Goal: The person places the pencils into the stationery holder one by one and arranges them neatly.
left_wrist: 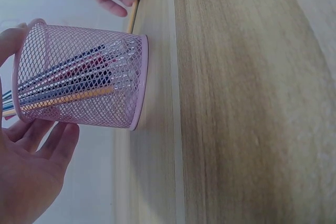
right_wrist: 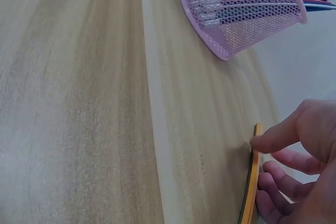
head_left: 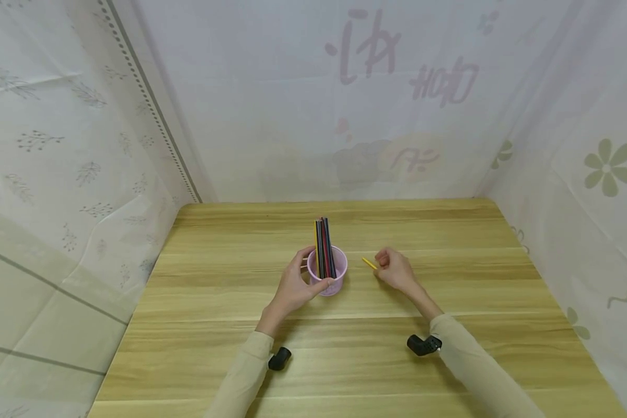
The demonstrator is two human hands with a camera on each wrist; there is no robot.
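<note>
In the head view, a pink mesh pencil cup (head_left: pixel 338 285) stands on the table with a bundle of dark, red and yellow pencils (head_left: pixel 323 247) leaning in it. My left hand (head_left: pixel 294 285) holds the cup near its rim, thumb on the near side and fingers on the far side. To the right of the cup, my right hand (head_left: pixel 396 271) pinches a yellow pencil (head_left: pixel 368 263) low over the tabletop. The right wrist view shows this pencil with dark stripes (right_wrist: pixel 252 182) between thumb and fingers; its lower end runs out of frame.
The wooden table (head_left: pixel 345 360) has a pale wood-grain top. Patterned cloth (head_left: pixel 292 104) hangs behind it and on both sides. A black wrist device (head_left: pixel 424 345) sits by the right sleeve, another (head_left: pixel 279 359) by the left.
</note>
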